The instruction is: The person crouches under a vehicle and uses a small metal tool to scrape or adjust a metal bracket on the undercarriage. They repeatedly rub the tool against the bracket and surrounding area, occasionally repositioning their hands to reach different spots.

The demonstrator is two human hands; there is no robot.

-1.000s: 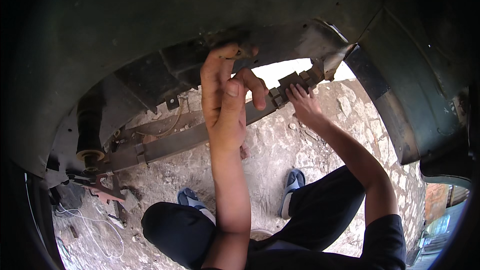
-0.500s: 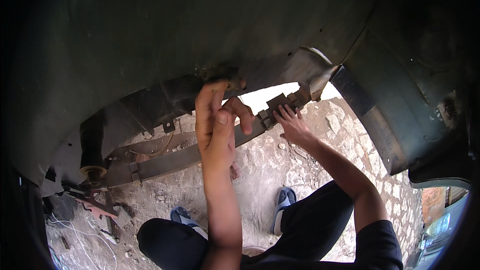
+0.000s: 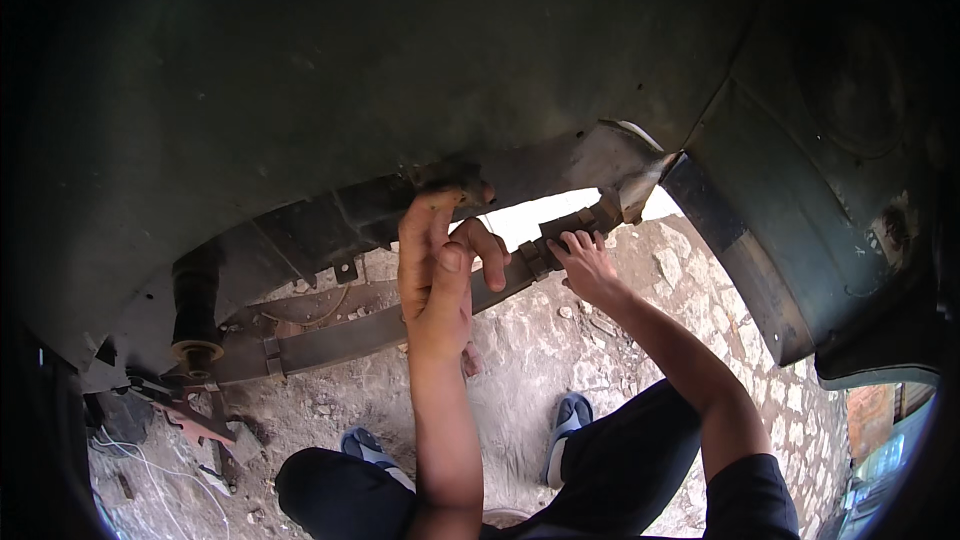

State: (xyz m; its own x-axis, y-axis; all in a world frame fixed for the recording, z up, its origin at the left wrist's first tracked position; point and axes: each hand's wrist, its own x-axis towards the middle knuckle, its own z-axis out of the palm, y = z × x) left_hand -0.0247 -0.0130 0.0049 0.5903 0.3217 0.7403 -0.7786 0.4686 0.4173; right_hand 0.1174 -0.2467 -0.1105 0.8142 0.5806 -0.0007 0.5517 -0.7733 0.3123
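My left hand point(image 3: 440, 275) is raised at the middle, its fingers bent, with the upper fingertips against a dark rusty fitting point(image 3: 445, 177) under the body panel. What lies inside these fingers is hidden. To its right, my right hand point(image 3: 590, 270) hooks its fingers over a dark block on the leaf spring point(image 3: 345, 338). The long grey-brown spring slants from lower left to upper right behind my left wrist, with clamps point(image 3: 535, 258) around it. The right thumb is mostly out of sight.
A large dark green vehicle panel point(image 3: 400, 60) hangs over both hands. At left are a dark cylinder point(image 3: 195, 305) and a reddish metal part point(image 3: 197, 420) near white cords point(image 3: 150, 460). Stony ground point(image 3: 510, 380) lies below, with my sandalled feet on it.
My right hand's fingers have gone from spread across the block to curled over it. The left hand keeps its pose at the fitting. The whole view has shifted slightly.
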